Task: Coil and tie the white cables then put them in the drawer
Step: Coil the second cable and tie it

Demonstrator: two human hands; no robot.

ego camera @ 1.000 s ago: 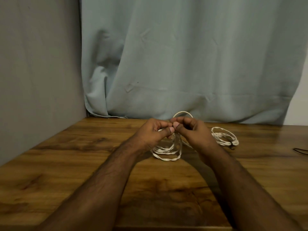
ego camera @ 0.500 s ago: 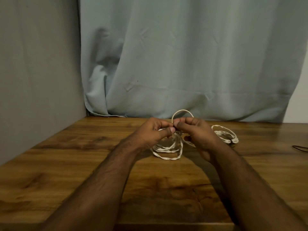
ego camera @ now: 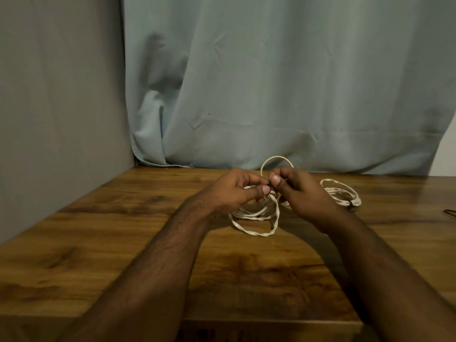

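Hands barely shifted since the earlier frames: both stay bunched together over the coil, thumbs now tip to tip, and the loop sticking up behind them sits a bit more to the right of the knuckles. White cable coil (ego camera: 256, 215) lies on the wooden table (ego camera: 123, 243), centre of view, near the far edge; its front loops droop toward the camera and rest on the wood, while the upper part is hidden under the hands. One thin loop (ego camera: 276, 159) of the same cable arcs upright above the fingers. Left hand (ego camera: 237, 188) has fingers curled, thumb and forefinger pinching the cable at a small dark spot, maybe a tie, too small to tell. Right hand (ego camera: 301, 191) is curled too, thumb pressed against the left thumb, pinching the same point. Second white cable coil (ego camera: 343, 193) lies just right of the right hand, flat on the table, already bundled with a dark band (ego camera: 351, 204) at its near-right edge. Thin dark wire (ego camera: 450, 213) pokes in at the right frame edge. Pale blue curtain (ego camera: 271, 82) hangs behind the table; grey wall (ego camera: 56, 95) on the left.
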